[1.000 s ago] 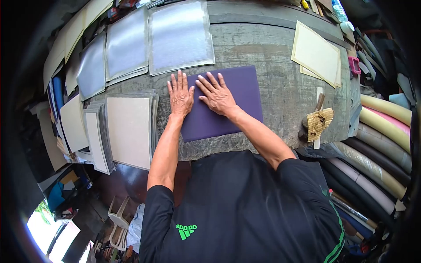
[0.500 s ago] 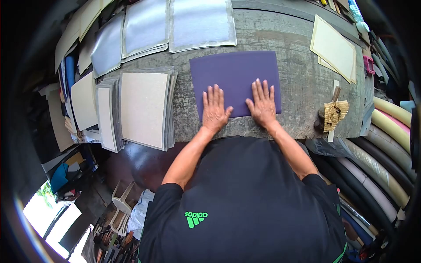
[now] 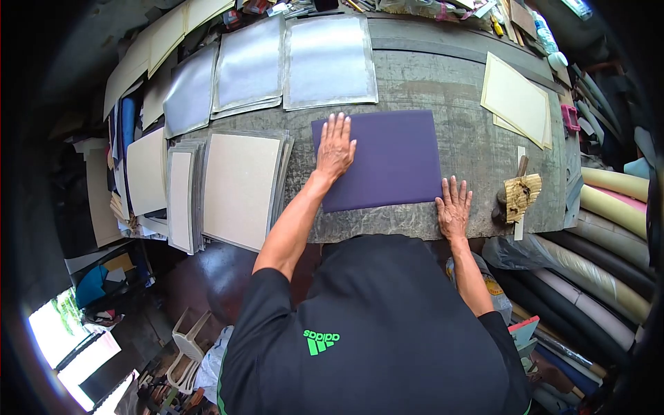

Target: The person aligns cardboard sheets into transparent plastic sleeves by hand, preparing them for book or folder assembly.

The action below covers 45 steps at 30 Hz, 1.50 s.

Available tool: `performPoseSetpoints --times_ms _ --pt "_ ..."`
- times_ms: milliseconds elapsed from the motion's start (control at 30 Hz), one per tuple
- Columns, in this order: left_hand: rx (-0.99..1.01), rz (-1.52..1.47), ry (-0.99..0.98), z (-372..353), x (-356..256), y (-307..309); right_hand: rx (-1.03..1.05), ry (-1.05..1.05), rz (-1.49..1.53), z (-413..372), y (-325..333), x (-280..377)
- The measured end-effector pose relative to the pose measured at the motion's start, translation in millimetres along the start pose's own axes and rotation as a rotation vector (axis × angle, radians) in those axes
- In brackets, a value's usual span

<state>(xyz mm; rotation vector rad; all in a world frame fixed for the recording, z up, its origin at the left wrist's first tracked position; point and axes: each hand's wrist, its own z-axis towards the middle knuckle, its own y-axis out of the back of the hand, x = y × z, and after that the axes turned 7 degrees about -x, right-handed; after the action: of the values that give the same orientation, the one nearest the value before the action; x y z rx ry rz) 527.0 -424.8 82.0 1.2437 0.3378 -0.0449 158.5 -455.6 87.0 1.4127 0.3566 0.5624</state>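
Observation:
A flat purple sheet (image 3: 387, 159) lies on the worn grey worktable (image 3: 408, 83) in front of me. My left hand (image 3: 335, 149) rests flat over the sheet's left side, its fingers stretched toward the far left corner. Just off the near right corner, my right hand (image 3: 454, 207) lies with fingers extended, its fingertips beside the sheet's right edge. Neither hand grips anything. To the right of my right hand is a yellowish, ridged block (image 3: 522, 196) with dark marks, lying over a thin pale strip.
Stacks of cream boards (image 3: 242, 183) with grey edges stand at the left. Shiny silvery sheets (image 3: 330, 59) lie along the far left side. Cream panels (image 3: 515, 100) rest at the far right. Rolls of material (image 3: 612, 207) fill the space beyond the table's right end.
My left hand has slid forward to the sheet's far left. My right hand has moved right and back, off the sheet to its near right corner. The camera view has shifted slightly.

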Motion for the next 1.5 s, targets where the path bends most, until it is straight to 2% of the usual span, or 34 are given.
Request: performPoseSetpoints --times_ms 133,267,367,433,567,600,667,700,800,900,933,1000,1033,1067,1100,1133,1200,1267,1367,1433,1500 --pt "0.062 0.097 0.011 36 -20 -26 -0.115 -0.110 0.171 -2 -7 -1" --pt "0.046 0.180 0.012 51 -24 -17 -0.109 -0.101 0.107 -2 -10 -2" --pt "0.110 0.190 -0.013 80 -19 -1 -0.116 -0.091 0.115 -2 -12 -4" --pt "0.393 0.117 0.027 92 -15 10 -0.117 -0.107 0.118 -4 -12 -4" --pt "0.483 -0.020 0.070 107 -5 19 -0.123 -0.115 0.123 -4 -15 -5" --pt "0.473 -0.008 0.075 113 -6 34 -0.134 -0.108 0.132 -3 -14 -4" --pt "0.456 -0.155 -0.181 115 -7 64 -0.138 -0.107 0.137 -5 -14 -5" --pt "0.498 -0.324 -0.119 113 -15 96 -0.145 -0.098 0.125 -5 -18 -7" --pt "0.479 -0.466 -0.082 86 -23 177 -0.162 -0.068 0.122 -6 -22 -11" --pt "0.246 -0.463 0.226 39 -23 273 -0.162 -0.051 0.118 -5 -25 -12" --pt "0.014 -0.292 0.082 21 -14 295 -0.148 -0.059 0.109 -6 -23 -11" --pt "-0.122 -0.090 0.263 -13 -28 354 -0.137 -0.050 0.103 -6 -23 -12" --pt "-0.262 -0.005 0.215 -34 -28 370 -0.126 -0.054 0.097 -6 -23 -11" --pt "-0.321 0.011 0.279 -52 -36 382 -0.124 -0.039 0.101 -6 -23 -11" --pt "-0.418 0.050 0.361 -67 -43 381 -0.123 -0.036 0.095 -6 -24 -11" --pt "-0.424 0.054 0.372 -80 -44 371 -0.123 -0.032 0.088 -6 -23 -12" --pt "-0.546 0.410 0.335 -111 -34 326 -0.118 -0.019 0.082 -6 -23 -13" --pt "-0.384 0.479 0.447 -146 -11 254 -0.117 -0.018 0.078 -6 -22 -13" --pt "-0.293 0.472 0.504 -192 19 143 -0.118 -0.019 0.065 -6 -22 -11" --pt "-0.273 0.446 0.495 -204 29 117 -0.132 -0.005 0.071 -5 -23 -11" --pt "-0.317 0.340 0.571 -207 31 103 -0.115 -0.017 0.069 -5 -21 -11"
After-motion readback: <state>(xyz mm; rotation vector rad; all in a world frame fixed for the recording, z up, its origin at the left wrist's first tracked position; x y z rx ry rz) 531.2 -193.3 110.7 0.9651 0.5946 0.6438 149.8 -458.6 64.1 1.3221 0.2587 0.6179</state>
